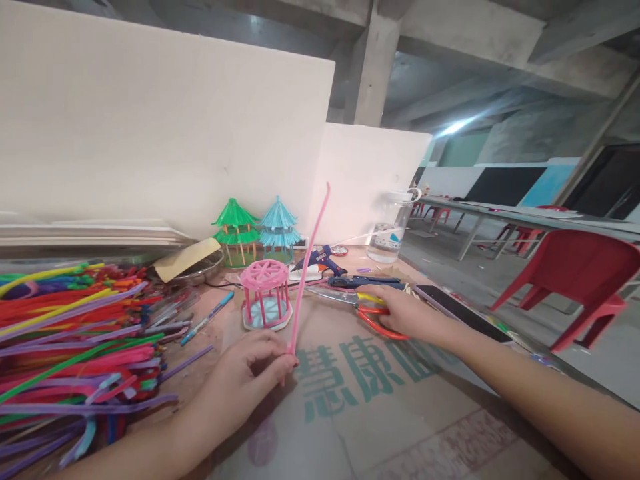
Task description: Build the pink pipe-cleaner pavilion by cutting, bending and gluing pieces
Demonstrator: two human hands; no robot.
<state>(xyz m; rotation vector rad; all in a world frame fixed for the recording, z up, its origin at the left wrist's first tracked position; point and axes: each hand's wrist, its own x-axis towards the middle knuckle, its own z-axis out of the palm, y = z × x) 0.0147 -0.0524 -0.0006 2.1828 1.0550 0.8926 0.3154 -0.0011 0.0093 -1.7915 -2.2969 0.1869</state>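
My left hand (255, 373) pinches a pink pipe cleaner (305, 273) near its lower end, so the long stem stands up with a slight bend at the tip. At the right, my right hand (403, 310) is closed around the orange and yellow handles of a pair of scissors (370, 317), whose blades point left along the table. Part of the handles is hidden by the fingers. Just behind my left hand stands a small pink pavilion frame (265, 280), with posts on a pale blue base and a spoked ring on top.
Many coloured pipe cleaners (75, 347) are heaped at the left, beside a blue pen (207, 318). Green (235, 230) and blue (279, 227) pavilions stand behind, near a glue gun (323, 260) and water bottle (390, 230). A phone (463, 312) lies right, on the cardboard-covered table (370, 427).
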